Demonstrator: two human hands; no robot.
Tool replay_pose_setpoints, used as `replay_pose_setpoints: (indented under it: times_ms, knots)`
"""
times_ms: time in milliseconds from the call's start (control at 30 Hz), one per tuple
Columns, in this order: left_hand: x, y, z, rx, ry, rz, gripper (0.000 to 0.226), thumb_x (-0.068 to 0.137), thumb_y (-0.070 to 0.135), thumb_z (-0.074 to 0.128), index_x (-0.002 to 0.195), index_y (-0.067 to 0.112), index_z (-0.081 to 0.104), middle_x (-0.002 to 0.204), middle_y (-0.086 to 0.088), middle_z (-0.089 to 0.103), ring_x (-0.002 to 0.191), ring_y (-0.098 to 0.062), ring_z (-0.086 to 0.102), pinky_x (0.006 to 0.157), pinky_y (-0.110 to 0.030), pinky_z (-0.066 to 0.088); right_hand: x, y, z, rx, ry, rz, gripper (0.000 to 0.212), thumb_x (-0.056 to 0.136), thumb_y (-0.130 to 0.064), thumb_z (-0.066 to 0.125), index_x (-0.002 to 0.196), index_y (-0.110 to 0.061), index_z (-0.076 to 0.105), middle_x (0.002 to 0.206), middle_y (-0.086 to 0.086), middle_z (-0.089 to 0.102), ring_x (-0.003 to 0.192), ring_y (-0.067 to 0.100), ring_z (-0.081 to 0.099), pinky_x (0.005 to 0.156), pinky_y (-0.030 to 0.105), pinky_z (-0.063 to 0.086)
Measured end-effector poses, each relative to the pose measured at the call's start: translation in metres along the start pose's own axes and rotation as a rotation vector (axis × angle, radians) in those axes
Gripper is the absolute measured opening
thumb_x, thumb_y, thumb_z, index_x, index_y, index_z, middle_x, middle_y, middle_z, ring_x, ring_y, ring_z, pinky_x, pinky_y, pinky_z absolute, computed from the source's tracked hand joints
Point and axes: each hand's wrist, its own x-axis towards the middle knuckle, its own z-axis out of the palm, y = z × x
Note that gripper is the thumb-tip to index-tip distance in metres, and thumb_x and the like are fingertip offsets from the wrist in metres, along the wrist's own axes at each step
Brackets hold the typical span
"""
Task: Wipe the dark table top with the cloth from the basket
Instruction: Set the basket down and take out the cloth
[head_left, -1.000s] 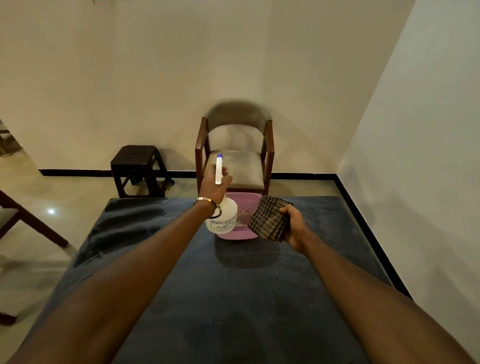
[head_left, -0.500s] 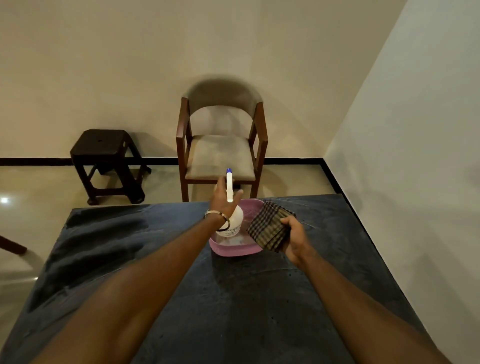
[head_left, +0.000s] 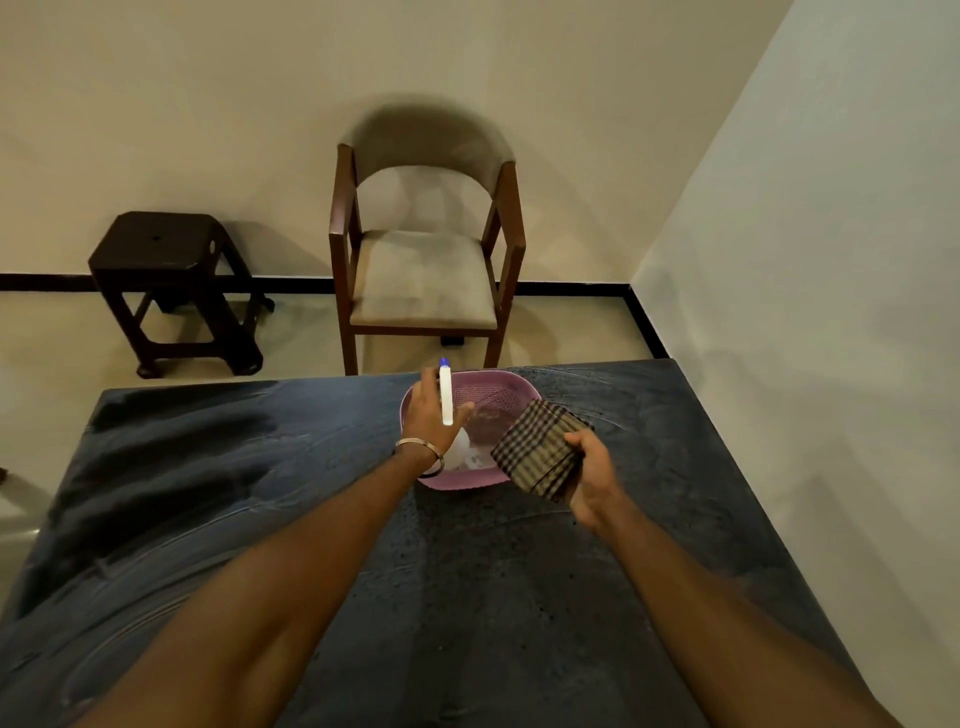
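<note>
Right hand (head_left: 592, 480) holds a folded checked cloth (head_left: 537, 451), thumb curled over the near right edge, the other fingers hidden beneath the fold. The cloth is lifted, tilted, its far corner overlapping the right rim of the pink basket (head_left: 511, 387).

Left hand (head_left: 434, 415) reaches into the basket, fingers closed round the neck of a white spray bottle (head_left: 460, 452). The bottle's white nozzle with blue tip (head_left: 445, 391) stands upright above the knuckles; its round body shows just nearer than the wrist, low inside the basket, whether resting on the bottom cannot be told. A thin metal bangle (head_left: 422, 448) sits on that wrist.

The basket stands on the dark table top (head_left: 260, 493), near its far edge, directly under the left fingers and just left of the right fingers. The table surface shows pale curved streaks left of the left hand and fine dark specks nearer than both hands.

Beyond the fingertips, on the floor: a wooden armchair with a beige seat (head_left: 423, 270) against the wall; a dark stool (head_left: 174, 291) well left of it.
</note>
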Motion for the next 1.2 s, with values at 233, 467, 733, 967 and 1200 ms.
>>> replay_pose_setpoints:
  times_ms: [233,467,733,967,1200]
  knots:
    - [-0.005,-0.003,-0.004,0.022,-0.032,0.004,0.075,0.078,0.032,0.077,0.137,0.008,0.036,0.132,-0.015,0.052,0.120,-0.028,0.050,0.092,-0.033,0.045,-0.005,0.002,-0.003,0.039,-0.004,-0.020,0.027,0.096,-0.026,0.048,0.116,-0.012,0.061,0.112,0.014,0.068,0.105,0.033,0.064,0.089,0.052,0.055]
    - [-0.020,0.000,-0.018,-0.061,-0.088,0.047,0.075,0.076,0.021,0.081,0.137,0.012,0.039,0.127,-0.011,0.058,0.113,-0.019,0.057,0.086,-0.023,0.050,-0.018,0.005,-0.004,0.080,0.003,-0.037,0.029,0.094,-0.026,0.049,0.116,-0.012,0.062,0.118,0.016,0.068,0.112,0.036,0.063,0.094,0.056,0.053]
    - [-0.061,0.005,-0.046,0.049,-0.077,0.096,0.073,0.080,0.021,0.076,0.142,0.015,0.038,0.141,-0.010,0.050,0.129,-0.026,0.048,0.104,-0.038,0.043,-0.055,0.017,-0.003,0.077,-0.020,-0.077,0.025,0.094,-0.026,0.051,0.115,-0.014,0.060,0.117,0.015,0.067,0.109,0.034,0.063,0.092,0.054,0.054]
    - [-0.130,0.000,-0.079,0.188,-0.021,0.107,0.067,0.082,0.023,0.075,0.139,0.012,0.041,0.139,-0.011,0.052,0.127,-0.027,0.051,0.102,-0.038,0.045,-0.111,0.045,-0.005,0.086,-0.054,-0.113,0.028,0.093,-0.026,0.054,0.116,-0.012,0.064,0.113,0.012,0.071,0.104,0.031,0.067,0.092,0.050,0.055]
    - [-0.246,-0.037,-0.120,0.311,0.015,0.087,0.055,0.087,0.025,0.068,0.136,0.013,0.045,0.137,-0.008,0.054,0.124,-0.024,0.053,0.102,-0.034,0.044,-0.178,0.101,-0.018,0.129,-0.140,-0.157,0.037,0.095,-0.035,0.060,0.124,-0.013,0.065,0.118,0.010,0.071,0.110,0.029,0.067,0.098,0.050,0.052]
